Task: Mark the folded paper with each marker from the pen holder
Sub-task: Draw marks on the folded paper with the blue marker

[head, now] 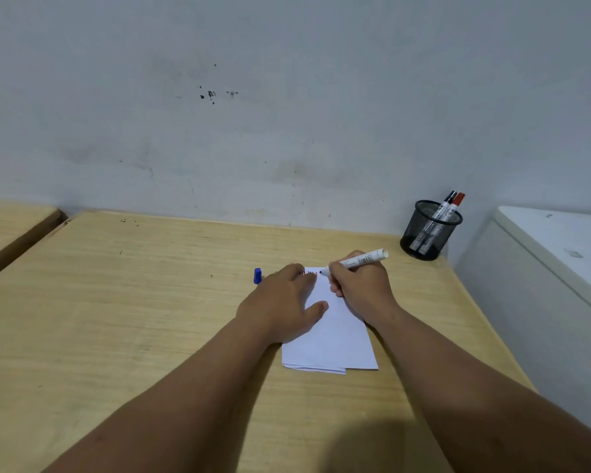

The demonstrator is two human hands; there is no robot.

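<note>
A folded white paper (335, 339) lies on the wooden table (151, 302). My left hand (280, 302) rests flat on the paper's left part, fingers spread, pinning it down. My right hand (359, 285) grips an uncapped white marker (359, 260) whose dark tip touches the paper's far edge, beside small red and dark marks (310, 273). A blue cap (257, 276) lies on the table just left of my left hand. The black mesh pen holder (429, 230) stands at the table's far right corner with a black-capped marker (451, 197) and a red-capped marker (459, 199) in it.
A stained grey wall (287, 114) runs behind the table. A white cabinet or appliance (553, 254) stands right of the table. Another wooden surface (11, 227) sits at the far left, separated by a gap.
</note>
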